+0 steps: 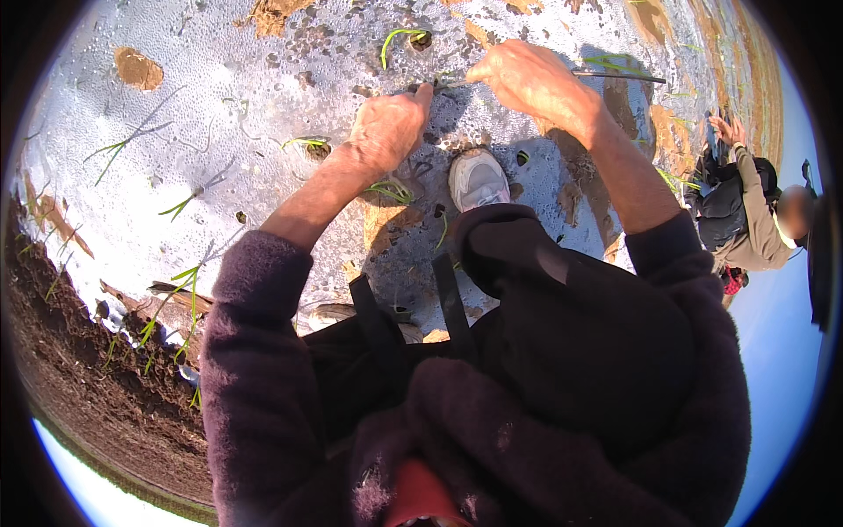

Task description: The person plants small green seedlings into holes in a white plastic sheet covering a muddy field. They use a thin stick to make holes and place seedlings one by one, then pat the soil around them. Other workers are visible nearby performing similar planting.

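My right hand (535, 84) is closed around a thin metal rod (622, 76). The rod's dark end sticks out to the right, and its other end runs left toward a small dark spot in the plastic mulch film (263, 85). My left hand (390, 128) is low over the film with curled fingers, one fingertip at that spot beside the rod's tip. Whether it pinches anything is hidden. A green narrow-leaved shoot (398, 39) rises from a hole just beyond my hands. Another shoot (306, 141) stands left of my left wrist, and a third (392, 191) below it.
My light shoe (479, 178) stands on the film below my hands. Soil patches (138, 68) and several more shoots (181, 205) dot the film. Bare dark soil (99, 369) borders it at lower left. Another person (744, 211) crouches at the far right.
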